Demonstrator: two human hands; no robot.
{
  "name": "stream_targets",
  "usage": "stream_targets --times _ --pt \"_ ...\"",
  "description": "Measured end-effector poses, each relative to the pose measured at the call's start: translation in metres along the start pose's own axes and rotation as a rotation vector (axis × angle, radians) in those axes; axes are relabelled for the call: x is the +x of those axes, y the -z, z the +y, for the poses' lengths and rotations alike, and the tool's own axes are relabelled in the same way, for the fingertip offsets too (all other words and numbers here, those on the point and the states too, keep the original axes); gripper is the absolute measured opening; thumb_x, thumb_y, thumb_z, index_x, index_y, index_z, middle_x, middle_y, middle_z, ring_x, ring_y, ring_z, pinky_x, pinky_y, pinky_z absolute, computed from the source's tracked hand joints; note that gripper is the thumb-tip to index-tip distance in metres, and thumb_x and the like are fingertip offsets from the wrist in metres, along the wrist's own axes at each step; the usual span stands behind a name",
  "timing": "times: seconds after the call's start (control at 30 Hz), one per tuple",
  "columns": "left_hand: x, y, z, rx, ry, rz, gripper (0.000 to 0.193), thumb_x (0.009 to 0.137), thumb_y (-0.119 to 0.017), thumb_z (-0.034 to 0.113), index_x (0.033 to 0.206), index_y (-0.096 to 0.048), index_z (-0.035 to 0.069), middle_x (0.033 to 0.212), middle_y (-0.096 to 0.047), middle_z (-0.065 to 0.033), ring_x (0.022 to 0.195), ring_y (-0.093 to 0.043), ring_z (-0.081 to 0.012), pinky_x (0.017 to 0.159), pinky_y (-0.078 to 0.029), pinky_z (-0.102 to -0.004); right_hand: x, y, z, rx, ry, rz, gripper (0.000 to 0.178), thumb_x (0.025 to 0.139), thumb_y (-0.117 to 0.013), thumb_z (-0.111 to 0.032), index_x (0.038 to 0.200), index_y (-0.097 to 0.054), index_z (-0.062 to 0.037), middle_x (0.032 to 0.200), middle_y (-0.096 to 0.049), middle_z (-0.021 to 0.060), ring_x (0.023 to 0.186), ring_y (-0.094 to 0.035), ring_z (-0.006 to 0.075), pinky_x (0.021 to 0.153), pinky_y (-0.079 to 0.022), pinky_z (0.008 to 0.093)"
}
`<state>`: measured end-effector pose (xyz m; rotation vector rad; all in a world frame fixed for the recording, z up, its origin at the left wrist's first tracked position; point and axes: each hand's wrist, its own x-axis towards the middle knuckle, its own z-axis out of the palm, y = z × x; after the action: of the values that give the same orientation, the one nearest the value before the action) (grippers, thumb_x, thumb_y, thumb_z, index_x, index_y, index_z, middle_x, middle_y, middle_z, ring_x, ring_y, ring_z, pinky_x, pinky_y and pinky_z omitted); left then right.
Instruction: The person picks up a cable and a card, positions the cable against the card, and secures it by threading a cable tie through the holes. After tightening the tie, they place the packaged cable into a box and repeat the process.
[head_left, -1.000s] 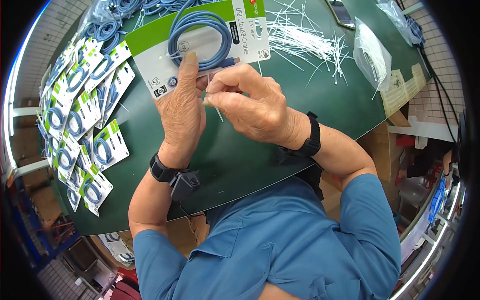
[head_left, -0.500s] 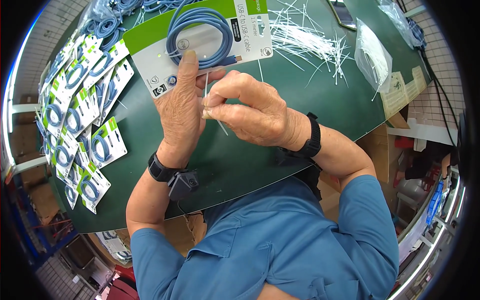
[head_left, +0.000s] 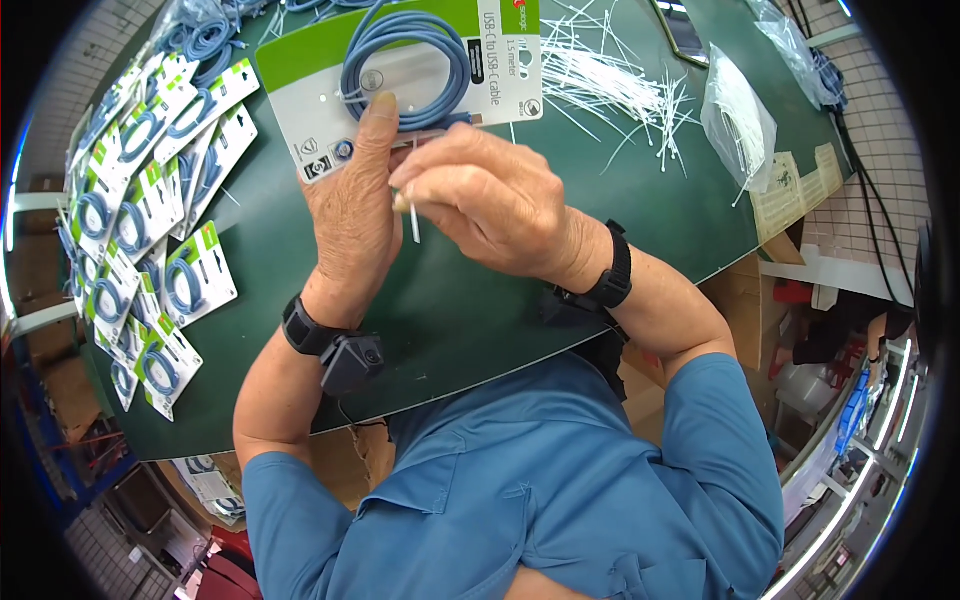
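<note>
The blue cable (head_left: 459,76), wound in several round loops, lay against a backing card (head_left: 411,66) held up above the tabletop, out in front of the chest. The card had a green upper band and a white lower part, with a dark label and a hanging slot toward its right end. A thin white band crossed the loops at lower left. The card's top right corner was cut off by the picture's upper edge; the cable's plug, at the lower right of the coil, was partly hard to make out.

The left hand (head_left: 350,215) reached up almost straight, gripping the card's lower edge with its thumb on the front, over the lowest loops; its other fingers were mostly hidden. The right hand (head_left: 500,195) angled inward, knuckles up, its thumb and index finger pinched on 1 white cable tie (head_left: 415,222) whose end hung below. Black straps circled the 2 wrists.

Farther out on the dark green tabletop (head_left: 480,320), more carded cables (head_left: 185,285) overlapped in a heap at left. Loose white ties (head_left: 600,78) spread beyond the right hand, with a clear plastic bag (head_left: 738,125) of ties to their right. Loose blue coils (head_left: 207,40) sat at the far left, partly cropped.
</note>
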<state>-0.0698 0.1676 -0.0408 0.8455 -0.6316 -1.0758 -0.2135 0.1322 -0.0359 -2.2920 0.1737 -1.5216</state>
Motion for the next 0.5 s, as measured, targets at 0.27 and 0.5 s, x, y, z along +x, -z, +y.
stream_targets --times 0.27,0.5 --pt "-0.008 -0.002 -0.01 0.063 0.009 -0.003 0.033 0.098 -0.072 0.012 0.126 -0.059 0.001 0.11 -0.069 -0.0091 0.088 -0.071 -0.0168 0.065 -0.064 -0.0303 0.001 0.01 0.014 -0.076 -0.298 0.173 0.019 0.082 -0.082 0.0 0.092 -0.066 -0.0012 0.087 -0.073 0.0111 0.068 -0.07 0.0205 0.056 -0.054 0.0262" --pt "-0.008 0.0 -0.016 0.076 0.032 -0.02 0.03 0.097 -0.071 0.011 0.124 -0.062 0.001 0.109 -0.07 -0.0087 0.088 -0.071 -0.0164 0.065 -0.063 -0.0296 0.0 0.017 0.034 -0.329 -0.168 0.056 0.015 0.081 -0.082 0.001 0.093 -0.073 -0.0038 0.087 -0.073 0.0073 0.065 -0.064 0.0203 0.057 -0.052 0.0294"
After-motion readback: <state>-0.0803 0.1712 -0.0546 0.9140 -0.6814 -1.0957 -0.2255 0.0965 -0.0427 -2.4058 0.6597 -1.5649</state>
